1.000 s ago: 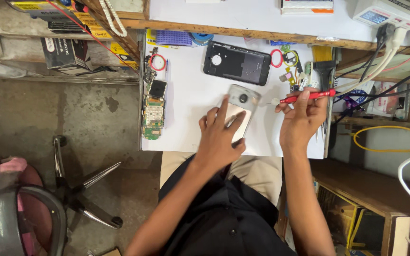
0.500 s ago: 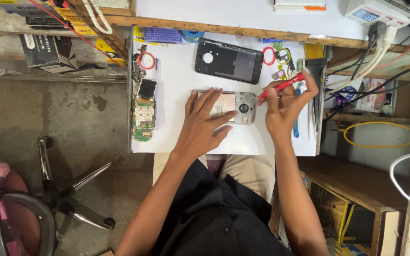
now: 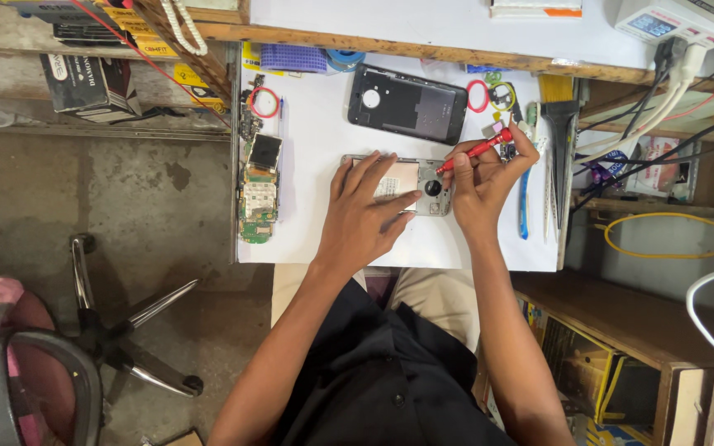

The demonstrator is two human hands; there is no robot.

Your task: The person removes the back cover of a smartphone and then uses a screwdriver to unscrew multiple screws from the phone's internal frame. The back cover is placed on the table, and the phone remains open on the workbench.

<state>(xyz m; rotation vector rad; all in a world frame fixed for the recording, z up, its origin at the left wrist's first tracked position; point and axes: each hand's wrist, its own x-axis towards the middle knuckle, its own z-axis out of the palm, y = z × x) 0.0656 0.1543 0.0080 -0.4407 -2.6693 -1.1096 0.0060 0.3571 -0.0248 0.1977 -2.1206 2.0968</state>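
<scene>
An opened silver phone (image 3: 423, 183) lies flat on the white work table (image 3: 316, 223). My left hand (image 3: 365, 219) presses on its left half with spread fingers. My right hand (image 3: 483, 177) holds a red screwdriver (image 3: 474, 151), its tip down at the phone's upper right corner near the round camera ring. A black phone back cover (image 3: 406, 103) lies just behind the phone. A green circuit board (image 3: 259, 198) lies to the left, near the table's left edge.
Red and green rubber rings (image 3: 489, 93), a blue tool (image 3: 524, 202) and a black brush (image 3: 559, 140) lie at the table's right side. A shelf with a power supply (image 3: 671, 21) and cables runs along the back. A swivel chair base (image 3: 126, 322) stands on the concrete floor at left.
The phone has been turned from upright to lying sideways. My left hand now holds it flat, and the screwdriver tip has come down onto the phone's corner.
</scene>
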